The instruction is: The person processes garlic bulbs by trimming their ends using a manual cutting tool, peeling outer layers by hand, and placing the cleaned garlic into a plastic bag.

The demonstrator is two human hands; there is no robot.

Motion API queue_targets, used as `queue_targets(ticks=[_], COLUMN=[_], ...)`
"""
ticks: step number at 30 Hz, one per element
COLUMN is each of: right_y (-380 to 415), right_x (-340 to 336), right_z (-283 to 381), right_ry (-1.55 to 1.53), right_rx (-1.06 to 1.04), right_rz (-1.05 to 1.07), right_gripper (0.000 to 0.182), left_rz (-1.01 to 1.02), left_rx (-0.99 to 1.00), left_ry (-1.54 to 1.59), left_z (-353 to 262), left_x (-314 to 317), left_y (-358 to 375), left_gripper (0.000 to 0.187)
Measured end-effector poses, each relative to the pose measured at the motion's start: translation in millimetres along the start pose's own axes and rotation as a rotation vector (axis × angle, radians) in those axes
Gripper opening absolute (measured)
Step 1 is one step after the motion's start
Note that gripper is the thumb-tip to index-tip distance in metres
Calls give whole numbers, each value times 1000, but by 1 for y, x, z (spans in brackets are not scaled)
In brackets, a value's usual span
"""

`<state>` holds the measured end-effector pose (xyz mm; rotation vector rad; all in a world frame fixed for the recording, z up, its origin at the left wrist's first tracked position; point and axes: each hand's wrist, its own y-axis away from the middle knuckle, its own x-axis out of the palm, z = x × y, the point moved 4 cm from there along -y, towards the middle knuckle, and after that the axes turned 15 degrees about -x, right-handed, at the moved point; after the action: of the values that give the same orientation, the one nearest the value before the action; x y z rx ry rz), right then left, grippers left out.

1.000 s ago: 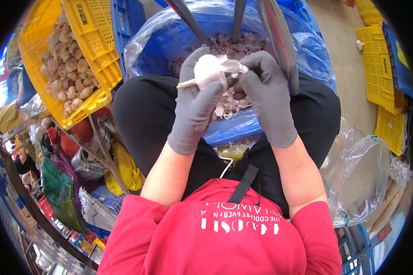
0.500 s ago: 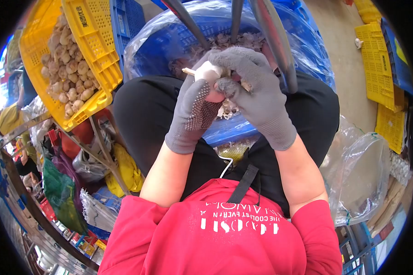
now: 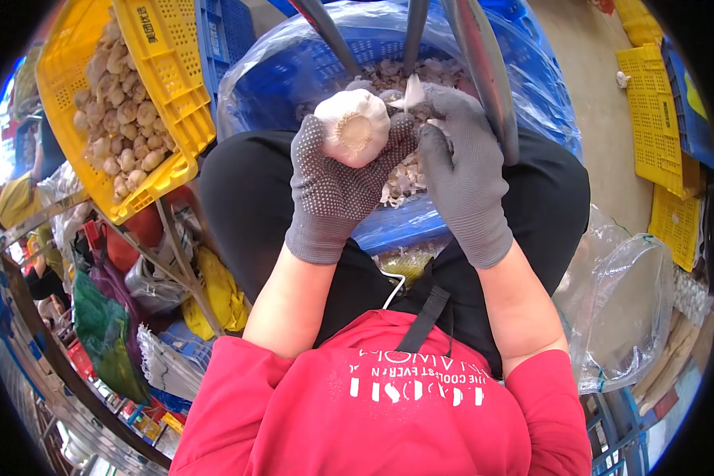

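A white garlic bulb [image 3: 352,128] rests in my left hand [image 3: 337,186], root end facing up, with the gloved thumb and fingers curved round it. Close beside it on the right, my right hand [image 3: 464,163], also in a grey glove, has its fingers curled. A pale flake of garlic skin [image 3: 411,94] stands up at its fingertips. Both hands are above a blue basket [image 3: 277,91] lined with clear plastic, where loose garlic skins [image 3: 404,178] lie.
Dark metal bars [image 3: 484,71] rise over the basket. At the upper left a yellow crate [image 3: 170,79] holds many garlic bulbs [image 3: 127,119]. Yellow crates [image 3: 650,119] stand at the right, above a clear plastic bag [image 3: 622,301]. People are at the far left.
My hands have moved apart slightly. The bulb has turned in my left hand and now shows its root end. A skin flake now shows at my right fingertips.
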<state>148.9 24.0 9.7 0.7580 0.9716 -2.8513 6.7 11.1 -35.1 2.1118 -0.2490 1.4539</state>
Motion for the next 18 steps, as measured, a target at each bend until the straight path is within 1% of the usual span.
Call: queue_targets(ticks=[1,2,3,4,5,6,8,9,10,11,12,13,14,15,16,17,18], right_y=[0,-3,-6,-9,-9,-9,-12,-11,-12,-12,-11,-8,-5,-3,-3,-2,-1], right_x=[0,0,-1,-2,-1,-1,1,-1,-2,-3,-3,-1,0,-3,-4,-9,-15], right_z=[-3,-1,2,4,5,5,7,9,14,20,23,28,32,35,36,32,28], right_ry=[-101,-65,-64,-155,-245,-242,-163,-159,-8,142,146,113,80,57,63,47,32], right_rx=[45,-20,-20,20,61,63,-65,-65,-167,-269,-271,-317,-362,-366,-371,-276,-181], right_rz=[-60,-77,-78,-57,-36,-39,22,19,42,65,61,73,86,23,23,-30,-86], right_gripper=[28,25,25,27,28,28,23,23,22,20,20,18,16,12,12,10,8], left_rz=[0,-1,-1,0,-79,-157,-140,-158,-176,-179,-184,-186,-223,-216,-96,24,-232], left_rx=[-24,-48,-73,-75,-100,-126,-168,-121,-73,-74,-50,-25,113,113,34,-46,22], left_ry=[24,47,70,69,40,10,16,-27,-70,11,26,42,-493,-492,-214,62,-222], left_z=[1,3,4,5,6,8,12,14,14,15,14,12,3,0,0,1,3], left_x=[0,-1,0,2,3,2,-3,0,2,0,-1,-1,0,-4,-6,-2,-14], left_y=[0,0,0,0,1,2,1,-1,-2,-2,-4,-5,-5,-3,-3,-3,-3], left_gripper=[62,64,66,66,66,66,64,62,60,57,57,58,53,53,49,46,44])
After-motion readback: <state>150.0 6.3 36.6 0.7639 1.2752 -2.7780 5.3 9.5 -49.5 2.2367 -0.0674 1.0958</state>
